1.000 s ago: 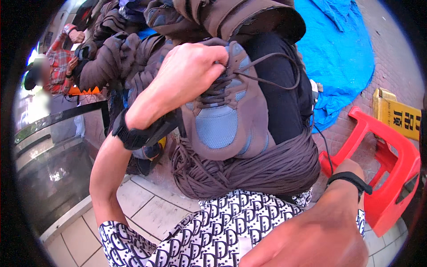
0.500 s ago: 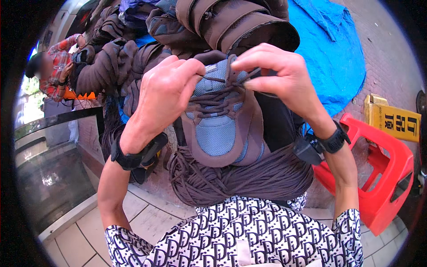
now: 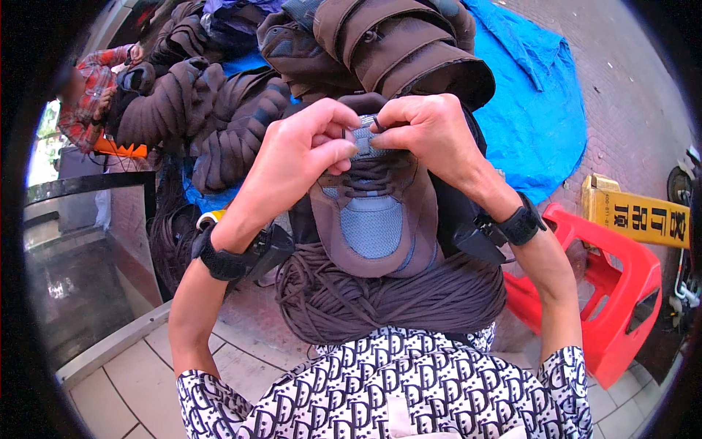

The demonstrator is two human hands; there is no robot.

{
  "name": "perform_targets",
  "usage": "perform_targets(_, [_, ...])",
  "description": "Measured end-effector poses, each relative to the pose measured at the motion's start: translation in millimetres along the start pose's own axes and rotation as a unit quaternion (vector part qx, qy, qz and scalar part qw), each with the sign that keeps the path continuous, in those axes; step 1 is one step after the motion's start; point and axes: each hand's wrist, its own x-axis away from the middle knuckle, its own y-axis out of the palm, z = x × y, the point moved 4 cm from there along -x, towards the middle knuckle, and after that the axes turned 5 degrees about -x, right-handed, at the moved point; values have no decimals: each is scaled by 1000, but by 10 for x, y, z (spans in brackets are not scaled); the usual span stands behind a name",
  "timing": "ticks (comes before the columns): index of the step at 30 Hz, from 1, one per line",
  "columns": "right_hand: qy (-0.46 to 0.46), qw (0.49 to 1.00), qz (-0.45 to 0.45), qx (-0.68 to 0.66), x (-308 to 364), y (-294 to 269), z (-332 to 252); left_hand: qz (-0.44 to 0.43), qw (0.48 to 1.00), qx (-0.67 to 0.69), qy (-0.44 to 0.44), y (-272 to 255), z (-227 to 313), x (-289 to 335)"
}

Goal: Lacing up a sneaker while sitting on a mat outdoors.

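Note:
A brown and blue-grey shoe upper (image 3: 371, 225) lies in front of me, toe toward my body. Dark shoelace (image 3: 369, 175) crosses its front in several rows. Over the tongue (image 3: 362, 139), my right hand (image 3: 428, 130) pinches a dark end of the lace between thumb and finger. Beside it my left hand (image 3: 311, 150) has its fingers curled around another dark bit of lace, partly hidden by the fingers. A thick bundle of brown laces (image 3: 387, 296) rests across my lap, under the toe.
Stacked brown uppers (image 3: 406, 55) are piled beyond my hands, and more (image 3: 183, 102) lie to the left by a seated person in a plaid shirt (image 3: 91, 95). A blue tarp (image 3: 537, 110), a red plastic stool (image 3: 599, 285) and a yellow sign (image 3: 643, 212) are at right.
Both hands have drawn closer together over the tongue, the right one moving left. Earlier they were spread to either side of the upper with the lace between them.

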Motion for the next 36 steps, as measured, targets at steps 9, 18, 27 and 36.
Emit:
perform_targets(9, [-64,998,-7,29,-47,-49,-127,10,1000,9,-17,-6,-111,-50])
perform_targets(18, [-43,995,15,-93,-354,-197,-328,27,998,-28,-57,1,-121,-97])
perform_targets(27, [148,949,-65,-271,-204,-152,-64,68,993,95,34,16,118,65])
perform_targets(36, [159,915,32,-369,-195,-270,1,35,989,143,6,-76,-2,-98])
